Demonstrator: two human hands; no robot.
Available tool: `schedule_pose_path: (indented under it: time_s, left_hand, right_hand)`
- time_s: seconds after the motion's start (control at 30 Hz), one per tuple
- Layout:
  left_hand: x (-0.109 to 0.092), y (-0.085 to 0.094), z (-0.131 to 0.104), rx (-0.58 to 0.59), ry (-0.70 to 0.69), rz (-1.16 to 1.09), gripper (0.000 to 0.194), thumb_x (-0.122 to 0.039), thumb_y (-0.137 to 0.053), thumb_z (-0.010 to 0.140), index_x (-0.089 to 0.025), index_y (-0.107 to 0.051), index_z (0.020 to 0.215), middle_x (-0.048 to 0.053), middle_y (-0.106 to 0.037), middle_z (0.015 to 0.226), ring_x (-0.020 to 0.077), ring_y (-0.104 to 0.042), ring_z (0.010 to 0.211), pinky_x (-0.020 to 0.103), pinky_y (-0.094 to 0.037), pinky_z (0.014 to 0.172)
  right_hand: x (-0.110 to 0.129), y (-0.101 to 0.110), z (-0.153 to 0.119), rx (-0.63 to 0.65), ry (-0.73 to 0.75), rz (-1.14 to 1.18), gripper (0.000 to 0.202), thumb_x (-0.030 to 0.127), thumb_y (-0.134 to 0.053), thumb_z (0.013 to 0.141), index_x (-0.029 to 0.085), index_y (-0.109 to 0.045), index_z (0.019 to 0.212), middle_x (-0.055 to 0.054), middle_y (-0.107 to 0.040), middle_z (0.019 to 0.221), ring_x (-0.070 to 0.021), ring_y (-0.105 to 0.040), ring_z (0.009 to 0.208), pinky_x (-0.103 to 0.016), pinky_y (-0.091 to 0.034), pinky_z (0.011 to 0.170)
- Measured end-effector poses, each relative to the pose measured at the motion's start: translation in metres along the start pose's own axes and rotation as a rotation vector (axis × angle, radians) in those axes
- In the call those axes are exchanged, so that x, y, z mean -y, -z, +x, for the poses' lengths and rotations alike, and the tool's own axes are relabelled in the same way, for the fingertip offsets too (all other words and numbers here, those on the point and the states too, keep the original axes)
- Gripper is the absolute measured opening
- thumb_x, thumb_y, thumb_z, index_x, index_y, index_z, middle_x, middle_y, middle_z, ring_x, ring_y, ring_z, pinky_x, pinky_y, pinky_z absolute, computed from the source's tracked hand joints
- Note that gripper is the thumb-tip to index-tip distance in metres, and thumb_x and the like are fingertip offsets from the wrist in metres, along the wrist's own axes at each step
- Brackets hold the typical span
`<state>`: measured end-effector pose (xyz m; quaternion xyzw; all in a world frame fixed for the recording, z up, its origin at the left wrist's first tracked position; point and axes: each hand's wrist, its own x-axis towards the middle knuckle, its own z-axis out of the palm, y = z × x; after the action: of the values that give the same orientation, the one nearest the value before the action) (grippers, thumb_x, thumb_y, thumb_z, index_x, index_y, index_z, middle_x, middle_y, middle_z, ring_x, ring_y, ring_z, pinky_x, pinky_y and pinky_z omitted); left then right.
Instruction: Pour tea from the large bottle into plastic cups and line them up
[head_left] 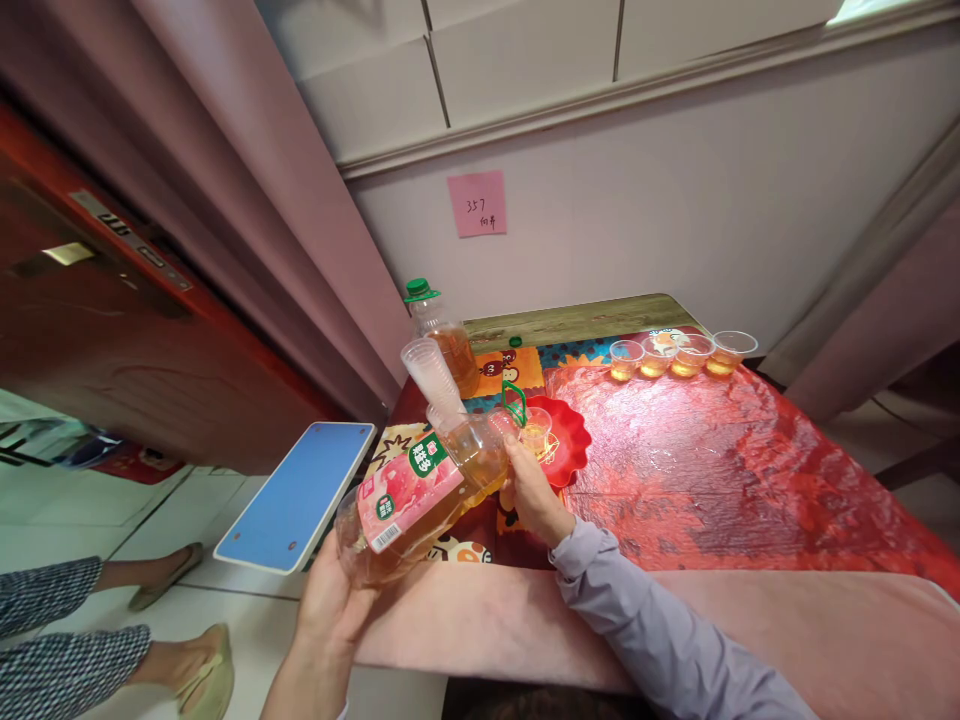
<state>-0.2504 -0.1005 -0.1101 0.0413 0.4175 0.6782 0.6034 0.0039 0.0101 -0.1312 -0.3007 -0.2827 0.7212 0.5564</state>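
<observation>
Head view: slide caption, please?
Left hand and right hand tilt a bottle toward a cup in a red dish.

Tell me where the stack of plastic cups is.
In the head view, left of centre: the cup stack is in front of the green-capped bottle, just beyond the tilted bottle held by the left hand and right hand.

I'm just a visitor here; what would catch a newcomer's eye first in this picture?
Probably the big pink-labelled bottle, tilted between the left hand at its base and the right hand near its neck, beside a cup on a red plate. Next, the shiny red sheet to the right, with four part-filled cups lined up toward its far edge.
</observation>
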Motion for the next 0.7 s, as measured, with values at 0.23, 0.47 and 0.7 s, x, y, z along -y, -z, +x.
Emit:
schedule_pose_path:
  time_s: [0.23, 0.47, 0.7]
  left_hand:
    - [-0.0003, 0.0024, 0.0009, -0.065, -0.038, 0.033, 0.057, -0.027, -0.057, 0.111, -0.029, -0.059, 0.168, 0.014, -0.088, 0.125, 0.0368, -0.087, 0.111, 0.054, -0.070, 0.101]
    - [0.0003, 0.0002, 0.0009, -0.033, -0.007, 0.001, 0.055, -0.028, -0.056, 0.112, -0.032, -0.061, 0.167, 0.012, -0.088, 0.128, 0.0353, -0.088, 0.108, 0.055, -0.071, 0.099]
    - [-0.0013, 0.0012, -0.0002, 0.006, 0.047, -0.082, 0.057, -0.032, -0.053, 0.114, -0.036, -0.057, 0.171, 0.012, -0.086, 0.134, 0.0374, -0.087, 0.111, 0.057, -0.071, 0.099]
  right_hand:
    - [-0.0015, 0.0005, 0.0005, 0.007, -0.010, 0.024, 0.064, 0.088, -0.084, 0.078, 0.031, -0.087, 0.108, -0.007, -0.088, 0.118, -0.0380, -0.076, 0.132, -0.053, -0.066, 0.108]
    - [-0.0025, 0.0017, 0.0013, -0.003, 0.000, 0.014, 0.063, 0.086, -0.085, 0.079, 0.031, -0.087, 0.109, -0.007, -0.088, 0.120, -0.0373, -0.078, 0.128, -0.052, -0.067, 0.106]
    - [-0.0018, 0.0014, 0.0006, -0.024, 0.002, -0.005, 0.064, 0.088, -0.085, 0.077, 0.031, -0.088, 0.104, -0.007, -0.089, 0.113, -0.0344, -0.081, 0.117, -0.048, -0.068, 0.100]
